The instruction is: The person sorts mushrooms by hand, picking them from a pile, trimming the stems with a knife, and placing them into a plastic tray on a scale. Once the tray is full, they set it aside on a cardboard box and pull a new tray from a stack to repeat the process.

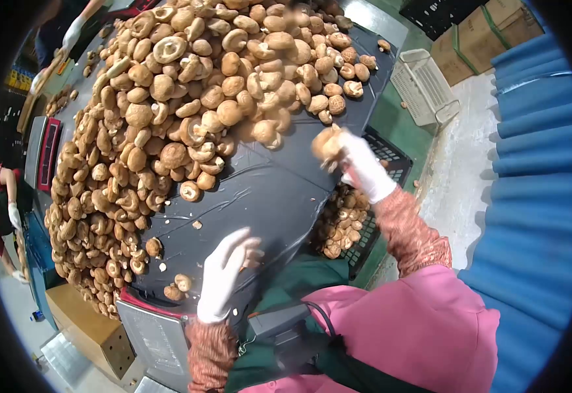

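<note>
A big heap of brown mushrooms (161, 85) covers much of the dark sheeted table (266, 190). My right hand (361, 160), in a white glove, holds mushrooms (328, 145) above the table's right edge. Below it, a dark crate (368, 245) holds more mushrooms (343, 226), partly hidden by the table edge. White-gloved too, my left hand (227, 268) is over the near part of the table with its fingers apart and nothing in it. Two loose mushrooms (178, 287) lie just left of it.
A scale (155, 337) and a cardboard box (92, 327) stand at the lower left. Co-workers' gloved hands (73, 34) (15, 216) show at the left. A pale basket (423, 88), cartons (485, 39) and a blue curtain (538, 157) are at the right.
</note>
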The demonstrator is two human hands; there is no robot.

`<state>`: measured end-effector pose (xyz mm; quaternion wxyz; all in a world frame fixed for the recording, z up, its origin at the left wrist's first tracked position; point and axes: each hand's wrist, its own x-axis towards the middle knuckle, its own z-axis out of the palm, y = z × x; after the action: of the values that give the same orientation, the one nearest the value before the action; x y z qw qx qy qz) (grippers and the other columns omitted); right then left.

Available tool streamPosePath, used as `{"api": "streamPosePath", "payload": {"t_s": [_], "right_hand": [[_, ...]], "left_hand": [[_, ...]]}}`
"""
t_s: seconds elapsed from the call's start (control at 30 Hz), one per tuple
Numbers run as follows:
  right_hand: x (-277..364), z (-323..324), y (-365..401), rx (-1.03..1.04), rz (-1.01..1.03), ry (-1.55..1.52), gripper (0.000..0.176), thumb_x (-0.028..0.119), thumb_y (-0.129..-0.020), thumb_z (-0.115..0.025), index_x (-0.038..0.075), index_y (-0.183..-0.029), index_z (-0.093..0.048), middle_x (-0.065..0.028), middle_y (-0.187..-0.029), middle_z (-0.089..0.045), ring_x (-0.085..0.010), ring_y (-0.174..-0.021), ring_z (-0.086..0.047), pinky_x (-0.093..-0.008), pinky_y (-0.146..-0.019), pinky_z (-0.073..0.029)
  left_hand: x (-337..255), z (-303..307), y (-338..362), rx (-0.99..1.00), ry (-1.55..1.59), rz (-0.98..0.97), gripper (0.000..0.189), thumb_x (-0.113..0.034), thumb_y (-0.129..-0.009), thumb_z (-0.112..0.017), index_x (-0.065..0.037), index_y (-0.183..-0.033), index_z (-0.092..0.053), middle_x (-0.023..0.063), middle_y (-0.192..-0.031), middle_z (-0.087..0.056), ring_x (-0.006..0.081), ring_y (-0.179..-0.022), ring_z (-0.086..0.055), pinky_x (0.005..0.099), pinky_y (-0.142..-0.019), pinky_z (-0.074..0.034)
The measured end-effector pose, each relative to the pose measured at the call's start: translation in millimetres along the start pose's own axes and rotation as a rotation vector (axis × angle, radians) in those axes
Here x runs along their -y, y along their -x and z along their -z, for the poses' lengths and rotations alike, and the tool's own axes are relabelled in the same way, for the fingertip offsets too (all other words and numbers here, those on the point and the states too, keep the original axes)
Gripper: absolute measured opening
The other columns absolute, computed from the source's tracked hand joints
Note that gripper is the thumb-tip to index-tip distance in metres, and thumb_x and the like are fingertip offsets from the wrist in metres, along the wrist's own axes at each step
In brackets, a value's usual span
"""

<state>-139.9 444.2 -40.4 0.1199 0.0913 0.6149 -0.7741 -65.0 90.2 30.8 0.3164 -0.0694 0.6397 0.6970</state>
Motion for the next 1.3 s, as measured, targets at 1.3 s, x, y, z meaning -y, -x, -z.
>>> {"api": "streamPosePath", "payload": {"t_s": [1.3], "right_hand": [[-3,-114,25,0.456,-0.106,-0.274,0.058,0.012,-0.085,-0.075,-0.001,-0.136,-0.051,-0.0130,-0.135,-0.057,-0.0209,-0.127,-0.054,-0.0371,-0.110,-0.042]], "left_hand": [[22,-34,-21,0.123,0.657,0.043,0.053,-0.033,-0.104,-0.049,-0.001,-0.146,-0.041,0.0154,-0.122,-0.061,0.0195,-0.077,-0.063,0.0295,-0.068,-0.051]]}}
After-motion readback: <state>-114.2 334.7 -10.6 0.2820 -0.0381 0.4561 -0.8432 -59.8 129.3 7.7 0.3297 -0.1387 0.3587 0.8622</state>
